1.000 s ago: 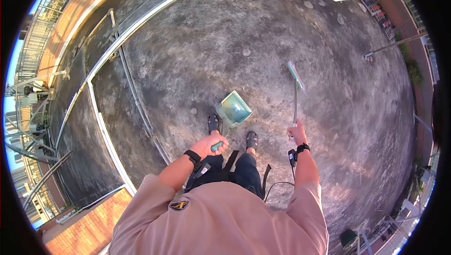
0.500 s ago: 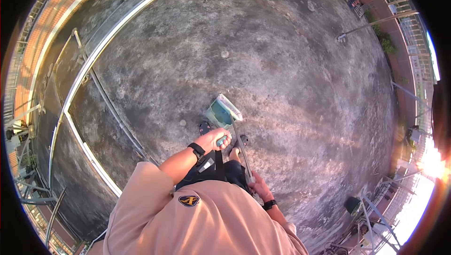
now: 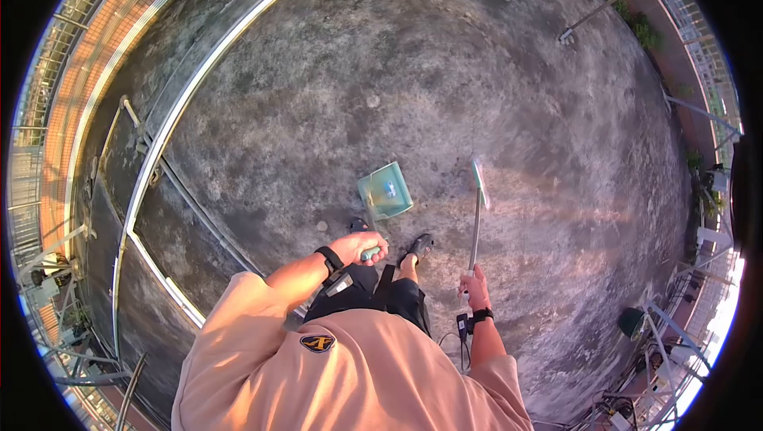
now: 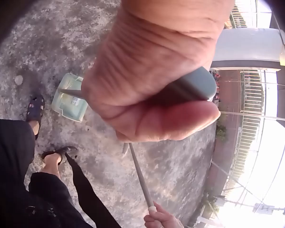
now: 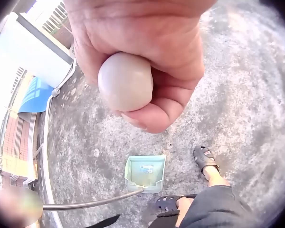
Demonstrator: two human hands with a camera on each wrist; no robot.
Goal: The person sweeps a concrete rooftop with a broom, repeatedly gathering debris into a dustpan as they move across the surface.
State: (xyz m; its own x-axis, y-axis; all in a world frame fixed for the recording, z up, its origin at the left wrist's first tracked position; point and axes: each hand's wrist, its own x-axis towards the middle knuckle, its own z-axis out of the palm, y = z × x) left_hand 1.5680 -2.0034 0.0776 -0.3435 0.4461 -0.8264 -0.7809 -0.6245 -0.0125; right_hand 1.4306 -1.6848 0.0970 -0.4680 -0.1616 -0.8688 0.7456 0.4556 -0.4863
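Note:
My left hand (image 3: 362, 247) grips the blue-green handle end (image 4: 194, 88) of a long-handled dustpan. Its pale green pan (image 3: 386, 191) is on the floor in front of my feet, with a small blue-and-white patch showing inside. To the right, my right hand (image 3: 477, 289) holds a broom by the top of its grey pole (image 3: 474, 240). In the right wrist view the pole's rounded white end (image 5: 126, 81) pokes out of the curled fingers. The broom head (image 3: 481, 183), green with pale bristles, stands apart from the pan, on its right.
Stained concrete floor (image 3: 318, 113) spreads all around. A white pipe (image 3: 171, 117) curves along the left, with a thinner grey pipe (image 3: 195, 204) beside it. My sandaled feet (image 3: 421, 247) are just behind the pan. Farther right stands a metal frame (image 3: 668, 344).
The broom swung in from the right to the dustpan half a second ago, and is now back out to the right, with my right hand farther forward. My left hand keeps its grip.

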